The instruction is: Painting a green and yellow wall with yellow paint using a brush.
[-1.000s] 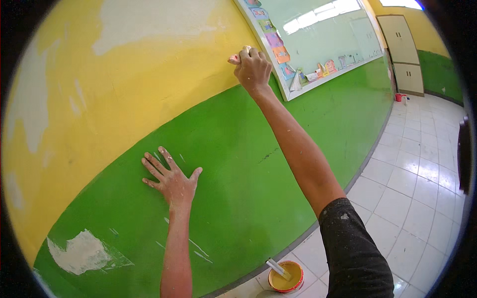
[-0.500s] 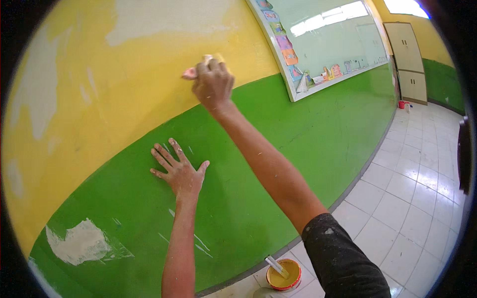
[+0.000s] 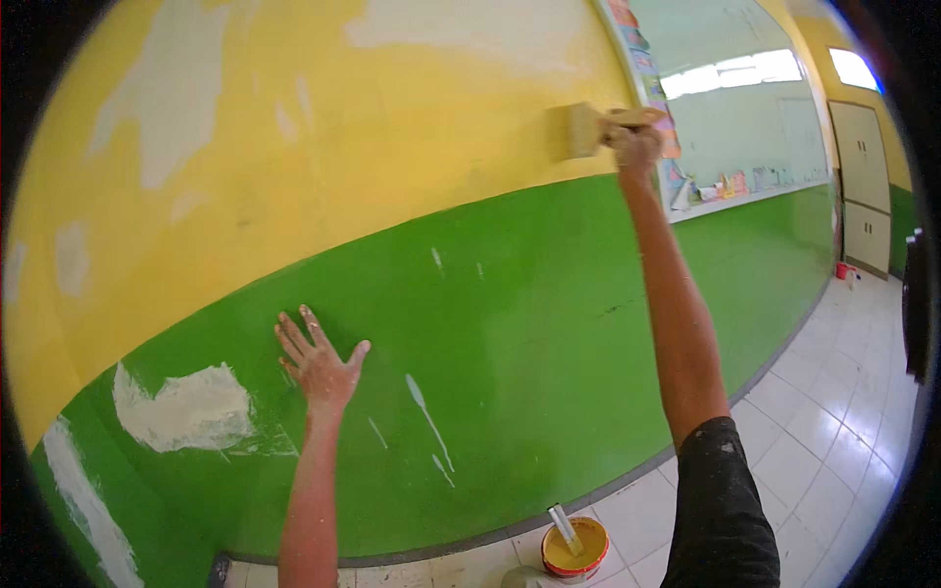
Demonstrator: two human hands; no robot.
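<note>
My right hand point(image 3: 637, 145) grips a wide paintbrush point(image 3: 580, 129) at the yellow upper wall point(image 3: 431, 118), just left of a white-framed board point(image 3: 745, 127). The bristles are motion-blurred, so exact contact is unclear. Lower down, my left hand point(image 3: 319, 361) lies open on the green lower wall point(image 3: 510, 333), fingers and thumb spread. Pale patches point(image 3: 181, 410) mark both colours of the wall. At the bottom, a bucket of yellow paint point(image 3: 583, 554) stands on the floor beside the wall, with a light-handled tool point(image 3: 561, 524) resting in it.
Coloured paper cutouts point(image 3: 671, 137) line the board's edge. A cream cabinet point(image 3: 863, 147) stands at the far right, with a small red container point(image 3: 845, 270) near its base. A dark object point(image 3: 914, 304) sits at the right rim. The white tiled floor point(image 3: 804, 412) runs along the wall.
My right arm has swung right with the brush, towards the board. The view has shifted, so the board appears farther right. My left hand stays spread on the green wall.
</note>
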